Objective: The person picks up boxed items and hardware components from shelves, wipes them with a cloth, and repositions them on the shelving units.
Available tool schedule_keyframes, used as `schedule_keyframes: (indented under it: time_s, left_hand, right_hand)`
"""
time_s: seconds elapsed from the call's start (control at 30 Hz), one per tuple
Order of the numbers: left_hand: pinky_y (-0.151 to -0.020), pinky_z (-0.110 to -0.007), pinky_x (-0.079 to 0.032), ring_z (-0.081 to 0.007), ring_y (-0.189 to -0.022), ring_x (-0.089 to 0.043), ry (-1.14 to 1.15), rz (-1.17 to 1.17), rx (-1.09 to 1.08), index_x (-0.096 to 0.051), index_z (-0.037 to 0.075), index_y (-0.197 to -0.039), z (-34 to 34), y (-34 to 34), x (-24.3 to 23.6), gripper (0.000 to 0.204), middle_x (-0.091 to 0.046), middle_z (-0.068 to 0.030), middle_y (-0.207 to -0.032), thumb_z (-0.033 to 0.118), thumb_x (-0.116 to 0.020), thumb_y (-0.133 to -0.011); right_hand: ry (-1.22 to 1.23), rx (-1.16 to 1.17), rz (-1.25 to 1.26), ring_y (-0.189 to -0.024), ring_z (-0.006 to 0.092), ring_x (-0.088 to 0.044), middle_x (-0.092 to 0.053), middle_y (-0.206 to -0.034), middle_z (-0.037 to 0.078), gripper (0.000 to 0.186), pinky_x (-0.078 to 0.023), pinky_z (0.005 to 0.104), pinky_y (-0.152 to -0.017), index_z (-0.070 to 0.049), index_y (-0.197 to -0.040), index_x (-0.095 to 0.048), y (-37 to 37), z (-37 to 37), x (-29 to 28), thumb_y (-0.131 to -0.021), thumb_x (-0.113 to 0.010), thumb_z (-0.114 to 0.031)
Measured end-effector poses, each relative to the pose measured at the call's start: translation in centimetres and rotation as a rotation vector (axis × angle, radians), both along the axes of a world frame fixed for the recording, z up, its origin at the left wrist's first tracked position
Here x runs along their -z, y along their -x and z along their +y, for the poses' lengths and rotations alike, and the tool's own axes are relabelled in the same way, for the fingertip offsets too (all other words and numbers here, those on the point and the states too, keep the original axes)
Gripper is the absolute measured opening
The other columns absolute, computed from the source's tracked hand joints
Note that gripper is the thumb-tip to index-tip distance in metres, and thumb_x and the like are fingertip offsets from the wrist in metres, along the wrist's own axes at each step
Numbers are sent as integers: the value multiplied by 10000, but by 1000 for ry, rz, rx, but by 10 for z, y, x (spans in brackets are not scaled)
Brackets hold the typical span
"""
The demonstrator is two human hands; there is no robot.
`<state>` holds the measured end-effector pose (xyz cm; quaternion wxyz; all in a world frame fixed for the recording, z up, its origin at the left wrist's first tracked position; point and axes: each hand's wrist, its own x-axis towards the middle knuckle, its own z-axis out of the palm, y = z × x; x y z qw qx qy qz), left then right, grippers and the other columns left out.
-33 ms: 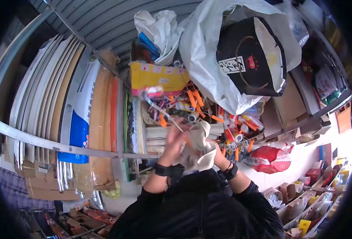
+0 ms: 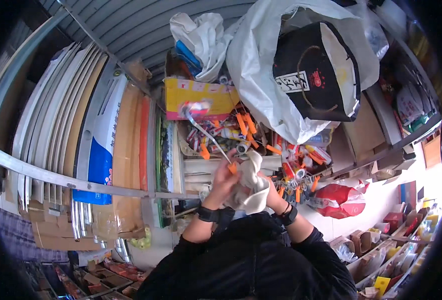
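Observation:
My left hand [image 2: 222,186] is closed round the orange handle [image 2: 232,168] of a small paint roller. The roller's bent metal rod [image 2: 208,135] slants up and left to a blurred red-and-white roller head [image 2: 197,108], which shows in front of a yellow carton. My right hand [image 2: 275,196] grips a cream cloth [image 2: 253,187] that hangs in folds between both hands and hides most of the right fingers. Just beyond the hands lie several more rollers with orange handles [image 2: 246,123].
Behind the rollers stands the yellow carton [image 2: 201,97]. To its right a white sack [image 2: 253,65] holds a black bag [image 2: 313,75]. Flat boards [image 2: 56,120] lean on the left behind a metal rail [image 2: 46,167]. A red plastic bag [image 2: 343,200] lies at right.
The roller has shifted slightly to the right, and its orange handle shows more clearly in my left hand. My right hand stays at the cloth.

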<state>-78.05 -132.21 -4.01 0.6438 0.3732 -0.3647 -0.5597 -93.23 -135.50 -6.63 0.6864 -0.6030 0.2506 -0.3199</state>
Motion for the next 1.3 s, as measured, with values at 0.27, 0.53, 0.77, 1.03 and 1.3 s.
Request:
schedule_keyframes:
  time_s: [0.27,0.53,0.77,1.03,1.3]
  left_hand:
    - [-765,-279,-449,-170,-917,-508,-17,203,-83,-322,73,-1074,-3,-5,-15,320,-459,-77,-990,12,-464,-793]
    - [-922,-360,-341,-218,-1066,-432,129,251,-123,-369,106,-1023,-2,-9,-23,268,-443,-77,-1036,70,-512,-799]
    - [-862,-300,-377,-188,-1003,-475,24,147,-110,-363,84,-1014,-1,-38,12,249,-491,-65,-948,35,-492,-807]
    - [-705,-346,-464,-203,-739,-536,90,-29,-129,-348,78,-1075,-83,-129,-17,313,-458,-53,-808,30,-489,-799]
    - [-641,-295,-454,-157,-707,-511,-286,-1,-89,-416,59,-1047,-167,-197,64,253,-495,-48,-808,60,-498,-807]
  right_hand:
    - [-164,-434,-579,-1112,200,-395,-370,-1233,120,695,-312,319,-932,-6,-1270,-265,7,-16,-29,-783,-526,-428]
    - [462,72,49,-916,182,-487,-502,-995,102,593,-391,290,-788,-58,-1151,-342,-38,2,-17,-657,-662,-129]
    - [427,34,180,-945,359,-504,-514,-1022,186,494,-412,353,-769,-48,-1104,-400,-35,-9,-12,-655,-603,-72]
    - [258,510,416,-802,200,-546,-558,-828,101,426,-425,297,-726,-61,-940,-462,29,9,73,-556,-646,-60]
    - [-65,780,429,-756,169,-510,-524,-794,69,372,-422,275,-701,-51,-887,-453,69,46,80,-540,-584,-17]
